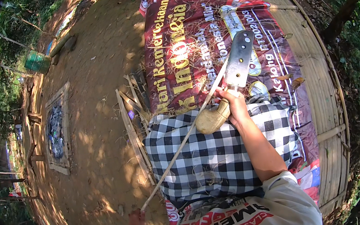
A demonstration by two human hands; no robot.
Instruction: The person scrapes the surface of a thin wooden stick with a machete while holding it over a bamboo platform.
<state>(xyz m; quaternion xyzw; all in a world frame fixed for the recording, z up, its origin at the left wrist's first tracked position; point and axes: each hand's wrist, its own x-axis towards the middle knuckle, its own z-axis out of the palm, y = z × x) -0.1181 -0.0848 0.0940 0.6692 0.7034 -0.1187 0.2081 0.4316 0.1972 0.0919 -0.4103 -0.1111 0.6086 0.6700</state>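
While the left hand (135, 219) pinches the thin bamboo strip (184, 141) taut across the checkered cloth (212, 153), the right hand (234, 100) grips the cleaver (239, 59) closed, blade against the strip's far end above that cloth.

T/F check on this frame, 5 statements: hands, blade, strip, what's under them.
1. The right hand grips a broad steel cleaver with a pale rounded wooden handle. True.
2. The left hand holds the near end of a long thin pale bamboo strip. True.
3. The cleaver blade points down at the person's lap. False: it points up and away, over the red printed banner.
4. A black-and-white checked cloth covers the person's lap. True.
5. The banner lies on bare dirt. False: it is spread over a slatted bamboo platform; the brown dirt ground is to the left.
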